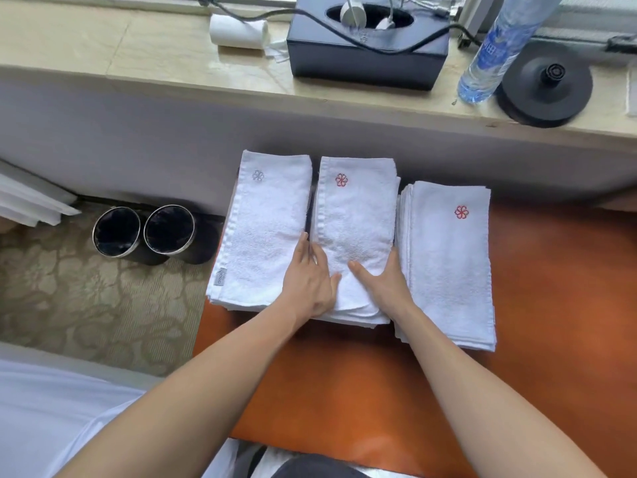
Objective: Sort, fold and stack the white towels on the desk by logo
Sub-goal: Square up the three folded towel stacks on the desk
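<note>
Towels sit in three folded white stacks side by side on the orange desk (344, 391), at its far edge below a beige ledge (138, 53). The left stack (269, 229) carries a grey flower logo (258, 175) near its far end and a small grey tag (221, 277) at its near left edge; the tag's printing seems to begin "ama" and is otherwise too small to read. The middle stack (355, 215) bears a red flower logo (341, 180), and the right stack (448, 263), set a little nearer the person, shows a second red logo (461, 212) of the same shape. Both hands rest on the near half of the middle stack. The left hand (306, 281) lies flat at its left edge, fingers straight and close together, their tips at the narrow gap beside the left stack, thumb on the towel's top. The right hand (386, 284) lies at the right edge, thumb splayed wide across the towel, the other fingers held together along the seam with the right stack; how far their tips reach down cannot be told. On the ledge stand a roll of white paper (238, 31), a dark tissue box (365, 60) with a black cable across it, a water bottle (496, 53) whose blue label is too blurred to read, and a black round base (544, 91). Two round bins (143, 231) stand on the patterned carpet (86, 305) left of the desk.
</note>
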Tool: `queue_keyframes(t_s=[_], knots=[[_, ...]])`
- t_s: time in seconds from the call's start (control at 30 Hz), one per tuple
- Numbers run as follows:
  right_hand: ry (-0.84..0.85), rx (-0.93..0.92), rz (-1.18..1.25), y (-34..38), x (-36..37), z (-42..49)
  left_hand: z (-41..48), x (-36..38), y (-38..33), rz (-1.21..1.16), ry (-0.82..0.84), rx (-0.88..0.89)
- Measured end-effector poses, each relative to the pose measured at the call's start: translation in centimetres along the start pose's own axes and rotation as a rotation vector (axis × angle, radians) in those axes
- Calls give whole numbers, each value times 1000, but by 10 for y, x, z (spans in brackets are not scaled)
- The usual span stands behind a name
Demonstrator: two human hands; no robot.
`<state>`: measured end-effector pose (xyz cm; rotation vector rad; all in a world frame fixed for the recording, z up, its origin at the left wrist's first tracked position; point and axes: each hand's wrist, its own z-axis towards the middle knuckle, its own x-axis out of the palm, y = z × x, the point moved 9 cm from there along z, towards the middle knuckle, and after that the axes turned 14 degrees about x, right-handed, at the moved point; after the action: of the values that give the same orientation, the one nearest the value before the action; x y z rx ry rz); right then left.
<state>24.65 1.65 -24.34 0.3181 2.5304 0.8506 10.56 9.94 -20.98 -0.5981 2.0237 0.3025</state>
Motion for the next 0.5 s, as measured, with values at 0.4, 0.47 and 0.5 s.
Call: queue_keyframes(t_s=[0.4, 0.47, 0.5], knots=[[-12, 16, -41, -19, -35, 6, 8, 13, -35, -282, 15, -16], [8, 17, -61, -22, -41, 0, 4, 16, -45, -312, 33, -15], [14, 9, -67, -23, -45, -3, 0, 20, -50, -341, 45, -13]])
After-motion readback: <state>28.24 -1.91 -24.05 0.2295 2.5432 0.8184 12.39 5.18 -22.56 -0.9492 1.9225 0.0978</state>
